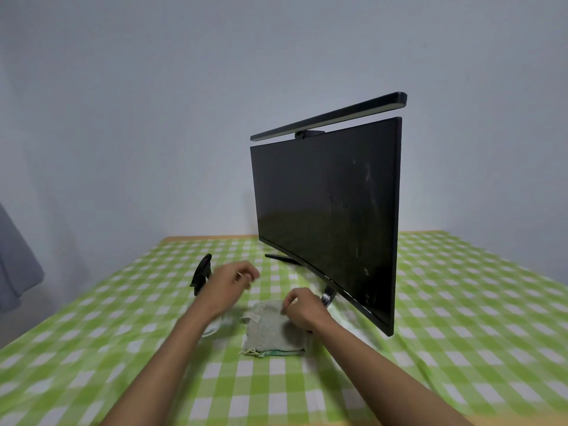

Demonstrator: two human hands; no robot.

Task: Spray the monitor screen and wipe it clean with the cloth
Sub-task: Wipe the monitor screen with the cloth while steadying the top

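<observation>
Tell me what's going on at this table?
A person is getting ready to clean the monitor, whose dark screen shows smudges. The right hand pinches the folded cloth lying on the checked tablecloth. The left hand hovers, blurred, beside the spray bottle without gripping it. Nothing touches the screen yet.
</observation>
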